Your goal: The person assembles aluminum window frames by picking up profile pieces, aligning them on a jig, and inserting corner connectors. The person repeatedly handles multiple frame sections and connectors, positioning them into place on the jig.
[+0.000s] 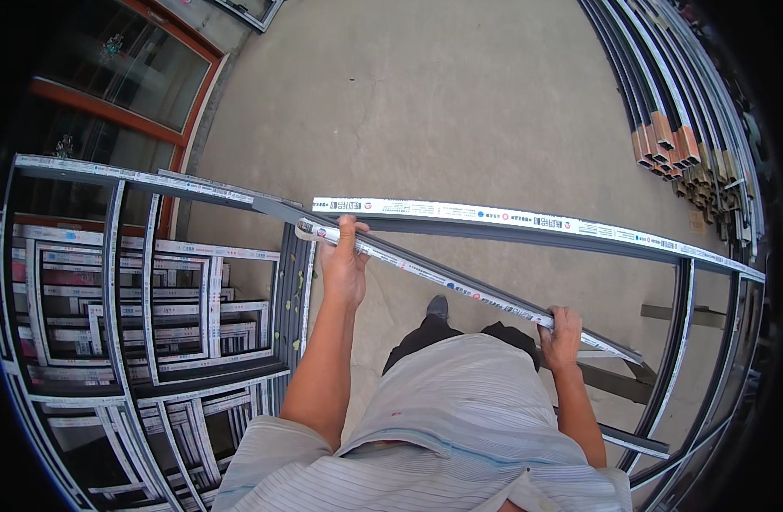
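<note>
The bar (460,286) is in front of the person's waist, its long axis slanting from upper left, by the left hand (344,264), down to lower right, past the right hand (562,337). Both hands grasp it: the left, close to its near-left end, has the thumb over the white face; the right is wrapped round it farther along. Whether the grey strip beside it is a second piece, I cannot tell. Just beyond, the white-topped rail (485,213) of the right frame crosses the view at a shallower slant, its uprights bounding the right side. The left frame (118,282) hems in the left, with stacked frames (212,299) behind it. Tubes (648,85) lie well apart, upper right; a door (169,128) is upper left.
</note>
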`<state>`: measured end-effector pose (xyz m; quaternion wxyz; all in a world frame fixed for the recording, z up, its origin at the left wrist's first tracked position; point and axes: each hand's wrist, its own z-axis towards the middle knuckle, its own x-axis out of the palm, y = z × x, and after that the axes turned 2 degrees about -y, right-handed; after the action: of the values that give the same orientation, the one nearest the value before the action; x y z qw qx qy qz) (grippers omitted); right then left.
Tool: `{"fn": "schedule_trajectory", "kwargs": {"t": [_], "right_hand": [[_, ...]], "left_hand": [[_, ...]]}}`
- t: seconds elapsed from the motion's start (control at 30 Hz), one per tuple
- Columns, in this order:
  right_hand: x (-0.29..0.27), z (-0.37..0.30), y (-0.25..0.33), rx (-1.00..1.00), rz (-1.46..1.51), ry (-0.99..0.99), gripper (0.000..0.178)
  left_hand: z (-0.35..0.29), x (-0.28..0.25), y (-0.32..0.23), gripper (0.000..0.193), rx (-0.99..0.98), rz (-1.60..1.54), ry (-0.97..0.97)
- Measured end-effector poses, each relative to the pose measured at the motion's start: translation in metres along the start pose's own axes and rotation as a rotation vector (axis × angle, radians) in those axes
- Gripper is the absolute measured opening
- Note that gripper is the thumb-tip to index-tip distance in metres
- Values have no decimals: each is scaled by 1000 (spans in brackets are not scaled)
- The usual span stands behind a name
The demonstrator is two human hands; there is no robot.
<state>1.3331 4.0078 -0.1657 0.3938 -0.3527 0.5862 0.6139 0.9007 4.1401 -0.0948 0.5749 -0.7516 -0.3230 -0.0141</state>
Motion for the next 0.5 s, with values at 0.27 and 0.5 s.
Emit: {"fn": "schedule_trajectory", "kwargs": {"t": [0.27,0.5], "right_hand": [[-30,33,-39,-101,-81,-51,46],[-44,75,-78,-194,-26,45,46]], "left_hand": [[-4,6,58,30,-255,88,-107],[-2,21,110,46,-292,53,-157]]}}
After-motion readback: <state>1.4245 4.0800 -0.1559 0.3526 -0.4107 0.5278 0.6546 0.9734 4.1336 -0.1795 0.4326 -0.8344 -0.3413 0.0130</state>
